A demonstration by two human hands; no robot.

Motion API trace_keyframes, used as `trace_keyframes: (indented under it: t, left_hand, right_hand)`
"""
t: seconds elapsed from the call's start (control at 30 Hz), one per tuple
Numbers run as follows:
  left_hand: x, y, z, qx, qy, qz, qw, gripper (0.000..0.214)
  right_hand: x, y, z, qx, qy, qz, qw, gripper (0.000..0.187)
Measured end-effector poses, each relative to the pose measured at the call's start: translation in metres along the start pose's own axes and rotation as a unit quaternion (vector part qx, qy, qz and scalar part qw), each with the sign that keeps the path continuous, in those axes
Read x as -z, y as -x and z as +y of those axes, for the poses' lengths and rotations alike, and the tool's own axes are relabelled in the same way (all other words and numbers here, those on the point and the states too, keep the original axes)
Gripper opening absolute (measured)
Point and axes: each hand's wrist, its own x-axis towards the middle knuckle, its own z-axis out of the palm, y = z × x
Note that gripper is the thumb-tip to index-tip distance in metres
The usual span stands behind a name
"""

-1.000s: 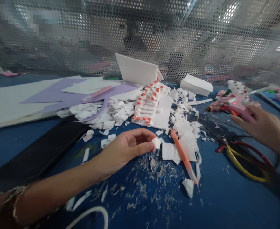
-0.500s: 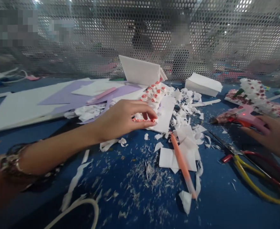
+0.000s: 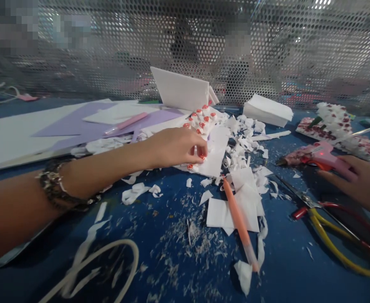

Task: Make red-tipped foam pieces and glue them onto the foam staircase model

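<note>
My left hand (image 3: 175, 147) reaches across the table, thumb and fingertips pinched on a small red-tipped white paper curl (image 3: 202, 157). That curl is at the near part of a white craft piece (image 3: 204, 122) dotted with several red-tipped curls, partly hidden by my hand. A bare white sheet (image 3: 217, 153) lies just right of my fingers. My right hand (image 3: 366, 179) is closed around the handle of a pink hot glue gun (image 3: 325, 153), whose nozzle points left and whose small red light is lit.
Red-and-yellow-handled scissors (image 3: 326, 225) lie below the glue gun. An orange pen (image 3: 238, 223) rests on white paper squares (image 3: 218, 212). Paper scraps (image 3: 243, 143) are heaped mid-table. A white cord (image 3: 134, 256) loops in front. A perforated metal screen (image 3: 125, 54) stands behind.
My left hand has shifted slightly, its fingers closing more tightly at the red-tipped curl. My right hand and the glue gun have barely moved. The view has shifted a little.
</note>
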Motion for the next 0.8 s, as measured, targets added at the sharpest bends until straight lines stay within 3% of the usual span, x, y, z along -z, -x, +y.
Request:
trace_keyframes:
  t: [0.8]
  left_hand:
    - [-0.008,0.005,0.01,0.052,-0.107,0.018,0.993,0.02]
  right_hand:
    - [0.001,0.003,0.0,-0.001,0.002,-0.016,1.0,0.055]
